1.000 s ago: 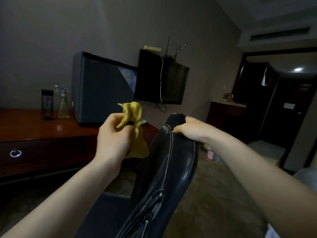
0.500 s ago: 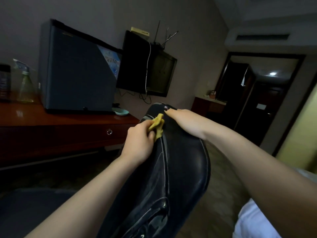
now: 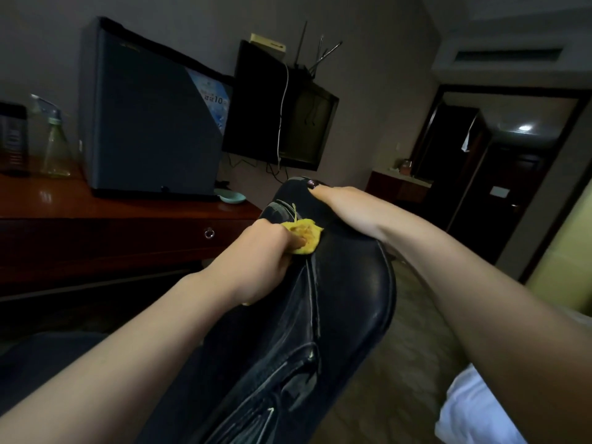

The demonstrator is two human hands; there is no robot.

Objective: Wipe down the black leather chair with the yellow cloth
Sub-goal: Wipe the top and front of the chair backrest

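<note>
The black leather chair (image 3: 346,293) fills the lower middle of the head view, its backrest top running away from me. My left hand (image 3: 259,261) grips a bunched yellow cloth (image 3: 304,235) and presses it against the upper left side of the backrest, near a white seam. My right hand (image 3: 349,206) lies over the top edge of the backrest, thumb stretched along the leather toward the far end; its fingers are hidden behind the edge.
A reddish wooden desk (image 3: 105,225) with drawers runs along the left, carrying a small dark fridge (image 3: 150,123), a spray bottle (image 3: 57,145), a dark bottle (image 3: 12,139) and a teal dish (image 3: 232,197). A wall-mounted TV (image 3: 285,110) hangs beyond. A doorway (image 3: 499,161) opens at right; white bedding (image 3: 474,411) lies lower right.
My left hand brought the cloth down from the air onto the backrest, then slid it slightly along the leather. My right hand has stayed on the top edge. The camera swung around.
</note>
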